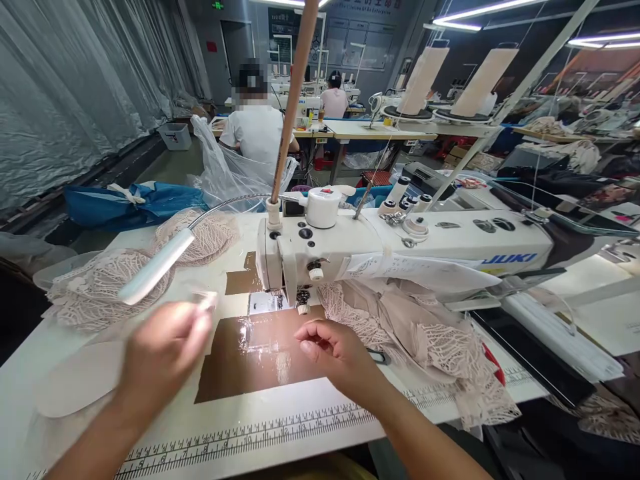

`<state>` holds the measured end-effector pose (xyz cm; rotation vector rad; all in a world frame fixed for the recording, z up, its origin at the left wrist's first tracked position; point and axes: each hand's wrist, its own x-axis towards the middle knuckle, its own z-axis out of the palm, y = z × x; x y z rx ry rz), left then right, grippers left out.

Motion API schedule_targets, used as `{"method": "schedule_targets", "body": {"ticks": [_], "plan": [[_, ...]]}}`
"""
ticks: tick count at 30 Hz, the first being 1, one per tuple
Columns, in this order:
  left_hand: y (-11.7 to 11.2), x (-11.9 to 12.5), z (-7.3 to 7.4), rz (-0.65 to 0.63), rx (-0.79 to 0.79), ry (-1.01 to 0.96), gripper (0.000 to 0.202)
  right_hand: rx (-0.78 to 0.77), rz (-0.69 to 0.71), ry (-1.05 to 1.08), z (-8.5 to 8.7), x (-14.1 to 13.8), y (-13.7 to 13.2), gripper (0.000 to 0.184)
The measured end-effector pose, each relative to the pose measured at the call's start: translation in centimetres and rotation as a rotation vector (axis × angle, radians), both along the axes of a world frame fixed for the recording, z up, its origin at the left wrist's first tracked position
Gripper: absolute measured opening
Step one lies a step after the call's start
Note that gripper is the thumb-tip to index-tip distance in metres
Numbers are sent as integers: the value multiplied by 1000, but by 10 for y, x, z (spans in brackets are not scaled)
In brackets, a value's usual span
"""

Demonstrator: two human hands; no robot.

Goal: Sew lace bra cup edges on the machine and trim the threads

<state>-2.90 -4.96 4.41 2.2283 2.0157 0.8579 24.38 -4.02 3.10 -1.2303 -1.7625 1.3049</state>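
My left hand point(167, 340), smeared by motion, is raised over the table left of the sewing machine's needle area. Its fingers are pinched together at a small pale blur, too indistinct to name. My right hand point(337, 350) hovers over the brown taped patch point(240, 373) in front of the needle, fingers curled in, nothing visible in them. The white sewing machine point(330, 250) stands just beyond both hands. Beige lace pieces point(440, 347) lie bunched to the right of my right hand. A smooth pale oval piece point(75, 383) lies beside my left wrist.
Lace cups point(110, 287) are piled at the left, under a lamp point(157, 267) on a bendable neck. A printed ruler strip point(250, 437) runs along the front edge. A wooden rod point(295, 100) rises from the machine. Thread cones point(425, 80) stand behind; a co-worker point(255, 127) sits ahead.
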Motion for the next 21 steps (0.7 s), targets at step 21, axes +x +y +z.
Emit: {"method": "schedule_targets", "body": {"ticks": [21], "plan": [[27, 53, -52, -538, -182, 14, 31, 503, 209, -880, -38, -41, 20, 23]]}}
